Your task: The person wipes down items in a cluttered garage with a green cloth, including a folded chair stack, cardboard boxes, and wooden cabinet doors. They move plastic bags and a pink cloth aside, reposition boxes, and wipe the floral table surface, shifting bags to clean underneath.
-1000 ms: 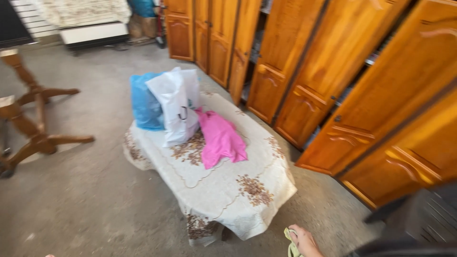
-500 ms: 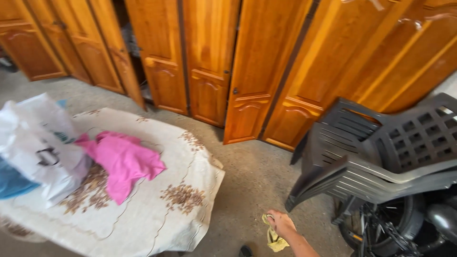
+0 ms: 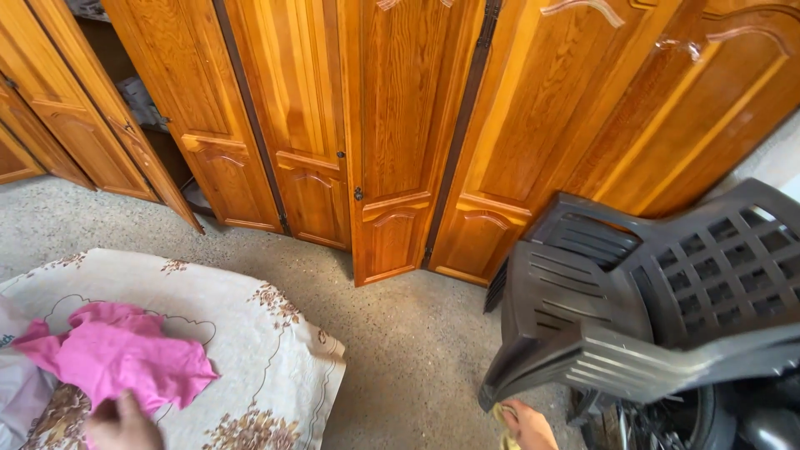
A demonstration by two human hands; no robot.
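Observation:
My left hand (image 3: 123, 425) rests at the bottom edge of the view on a crumpled pink cloth (image 3: 117, 358); its grip is cut off by the frame. The cloth lies on a low table draped with a cream floral cover (image 3: 258, 350). My right hand (image 3: 527, 425) is low at the bottom centre, fingers closed on a small yellow cloth (image 3: 504, 417), right beside the front of a dark plastic chair (image 3: 650, 308).
A row of wooden cabinet doors (image 3: 400, 133) stands leaning along the back. A white plastic bag (image 3: 15, 383) sits at the table's left edge. Speckled concrete floor (image 3: 408, 333) lies between table and chair. A dark wheel (image 3: 667, 421) shows under the chair.
The view has swung right and closer to the doors. My left hand has come into view on the pink cloth. My right hand with the yellow cloth now sits beside the chair.

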